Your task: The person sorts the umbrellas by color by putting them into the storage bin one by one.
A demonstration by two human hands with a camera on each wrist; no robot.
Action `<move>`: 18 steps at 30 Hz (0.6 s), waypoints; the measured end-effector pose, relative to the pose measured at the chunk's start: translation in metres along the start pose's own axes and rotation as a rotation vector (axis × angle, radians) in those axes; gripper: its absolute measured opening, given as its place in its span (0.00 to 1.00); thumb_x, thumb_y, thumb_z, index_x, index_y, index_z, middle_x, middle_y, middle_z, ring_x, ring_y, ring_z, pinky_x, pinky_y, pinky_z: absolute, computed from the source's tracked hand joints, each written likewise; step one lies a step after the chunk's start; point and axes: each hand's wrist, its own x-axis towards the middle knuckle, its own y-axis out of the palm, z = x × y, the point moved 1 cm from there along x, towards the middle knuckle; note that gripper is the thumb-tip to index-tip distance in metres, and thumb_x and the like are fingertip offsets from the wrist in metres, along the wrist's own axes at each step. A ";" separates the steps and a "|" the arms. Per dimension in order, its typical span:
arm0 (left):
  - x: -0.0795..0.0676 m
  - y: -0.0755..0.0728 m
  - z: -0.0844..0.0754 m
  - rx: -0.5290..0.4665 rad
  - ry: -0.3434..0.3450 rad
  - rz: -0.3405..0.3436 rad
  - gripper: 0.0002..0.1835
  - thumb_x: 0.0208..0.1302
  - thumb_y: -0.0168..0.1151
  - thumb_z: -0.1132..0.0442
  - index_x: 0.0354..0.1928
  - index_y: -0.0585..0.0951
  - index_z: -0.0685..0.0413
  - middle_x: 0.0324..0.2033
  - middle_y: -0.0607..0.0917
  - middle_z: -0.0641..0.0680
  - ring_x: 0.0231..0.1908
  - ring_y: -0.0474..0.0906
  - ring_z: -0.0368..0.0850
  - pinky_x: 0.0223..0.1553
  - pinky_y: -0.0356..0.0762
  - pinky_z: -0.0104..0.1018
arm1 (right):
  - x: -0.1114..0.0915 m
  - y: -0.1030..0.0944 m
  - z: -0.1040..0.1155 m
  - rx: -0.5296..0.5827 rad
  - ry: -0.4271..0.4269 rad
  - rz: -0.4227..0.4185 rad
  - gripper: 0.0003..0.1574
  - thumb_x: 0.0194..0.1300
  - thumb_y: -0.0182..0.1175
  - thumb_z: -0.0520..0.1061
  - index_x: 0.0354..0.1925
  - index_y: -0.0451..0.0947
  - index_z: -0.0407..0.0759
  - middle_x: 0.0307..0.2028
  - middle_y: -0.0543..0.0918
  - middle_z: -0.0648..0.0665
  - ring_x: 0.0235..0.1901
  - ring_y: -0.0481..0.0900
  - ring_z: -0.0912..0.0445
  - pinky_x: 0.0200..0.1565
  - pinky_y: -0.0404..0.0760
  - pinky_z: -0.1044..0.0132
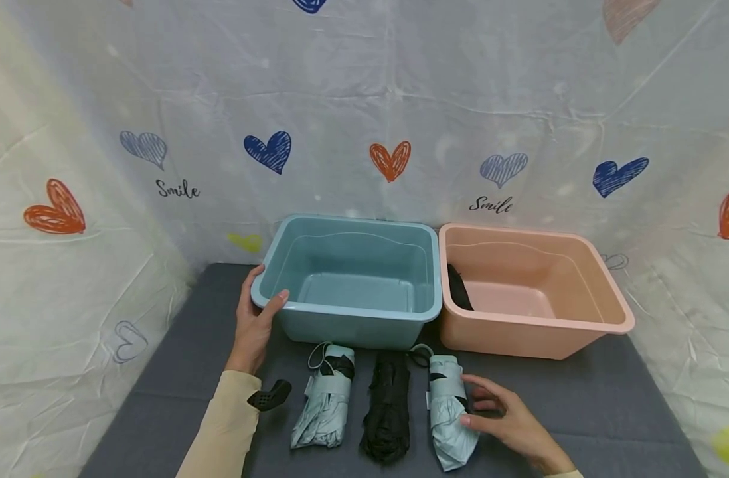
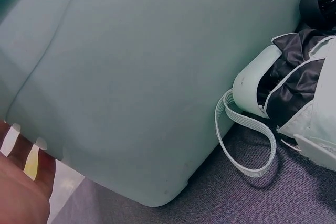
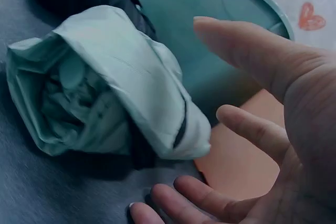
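Observation:
At the front left corner of the blue plastic bin (image 1: pixel 352 328), my left hand (image 1: pixel 253 332) grips the rim, thumb over the top edge and fingers along the side wall. My right hand (image 1: pixel 504 418) holds nothing. Its fingers are spread and loosely bent beside a folded pale-green umbrella (image 1: pixel 451 411), thumb overlapping it in the head view. In the right wrist view a gap shows between the fingers and this umbrella (image 3: pixel 121 72). A folded black umbrella (image 1: pixel 388 408) lies in the middle of the row, and another pale-green umbrella (image 1: pixel 325 408) with a looped wrist strap (image 2: pixel 252 171) lies at left.
A pink bin (image 1: pixel 538 338) stands right beside the blue one, with a black object (image 1: pixel 458 290) leaning inside its left wall. Both bins stand at the back of the grey cloth-covered table (image 1: pixel 167 392), before a white curtain (image 1: pixel 340 79) printed with hearts.

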 end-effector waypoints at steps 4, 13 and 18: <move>0.000 0.000 -0.001 -0.001 0.006 -0.001 0.38 0.73 0.62 0.61 0.79 0.57 0.34 0.75 0.58 0.50 0.72 0.57 0.51 0.64 0.58 0.50 | 0.004 0.009 -0.004 0.017 0.000 0.009 0.42 0.65 0.71 0.46 0.73 0.68 0.44 0.68 0.68 0.33 0.56 0.73 0.43 0.51 0.76 0.53; 0.000 0.000 -0.002 -0.004 -0.005 -0.001 0.38 0.73 0.62 0.61 0.79 0.57 0.33 0.75 0.57 0.50 0.72 0.56 0.51 0.66 0.57 0.52 | 0.016 0.027 -0.002 -0.073 -0.053 0.013 0.42 0.61 0.74 0.49 0.71 0.72 0.46 0.67 0.71 0.33 0.44 0.77 0.49 0.44 0.76 0.55; 0.000 0.000 -0.001 -0.005 -0.006 0.001 0.38 0.73 0.62 0.61 0.79 0.56 0.33 0.75 0.57 0.50 0.72 0.56 0.51 0.66 0.57 0.52 | 0.019 0.034 0.002 -0.169 -0.102 0.001 0.44 0.59 0.76 0.51 0.70 0.73 0.48 0.64 0.74 0.33 0.41 0.76 0.50 0.43 0.75 0.57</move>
